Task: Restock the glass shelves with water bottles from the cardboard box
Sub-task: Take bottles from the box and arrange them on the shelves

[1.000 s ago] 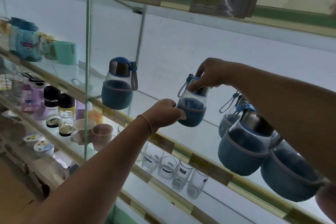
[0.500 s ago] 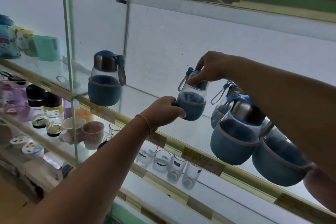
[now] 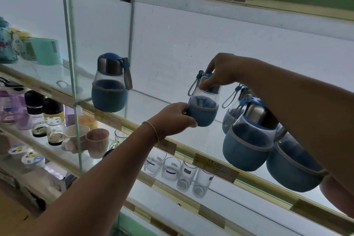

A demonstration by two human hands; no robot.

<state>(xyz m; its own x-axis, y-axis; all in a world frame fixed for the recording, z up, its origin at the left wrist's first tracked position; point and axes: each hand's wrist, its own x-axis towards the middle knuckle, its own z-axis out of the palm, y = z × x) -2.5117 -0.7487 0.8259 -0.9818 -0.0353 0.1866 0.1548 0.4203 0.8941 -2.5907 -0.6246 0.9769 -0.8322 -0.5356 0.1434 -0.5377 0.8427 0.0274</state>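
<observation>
Shelf-edge price tags (image 3: 215,166) too blurred to read, glass tumblers' labels (image 3: 187,170) illegible

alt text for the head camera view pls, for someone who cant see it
Two hands hold a small blue-sleeved water bottle over a glass shelf: the left hand grips its base, the right hand pinches its cap. Matching bottles sit either side; drinking glasses stand on the shelf below.

5 blue bottles (image 3: 202,108) line the glass shelf (image 3: 214,161), 1 of them held in 2 hands (image 3: 173,119); below stand 4 clear glasses (image 3: 170,168) and 2 mugs (image 3: 96,142).
</observation>
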